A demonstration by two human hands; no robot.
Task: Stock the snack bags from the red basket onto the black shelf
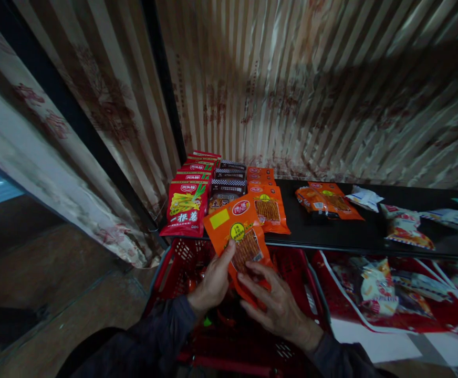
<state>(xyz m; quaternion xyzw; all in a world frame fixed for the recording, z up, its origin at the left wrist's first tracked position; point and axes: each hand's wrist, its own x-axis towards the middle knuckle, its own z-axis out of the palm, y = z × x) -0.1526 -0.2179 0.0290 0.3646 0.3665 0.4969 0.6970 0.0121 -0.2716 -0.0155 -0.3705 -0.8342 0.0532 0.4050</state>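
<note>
As both forearms (164,328) angle inward in my head view, the left hand (213,283) pinches an orange packet (246,242) by its edge, the right hand (277,304) spread-fingered against its lower front. It tilts above the red basket (295,273).

Dim overall; a broad shadow crosses the striped curtain (315,89), pale sheen catches its folds, the floor (83,310) lies murky

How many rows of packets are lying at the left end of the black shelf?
3: red packets left, dark packets middle, orange packets right, partly behind the held packet. Packets underneath may be hidden.
</note>
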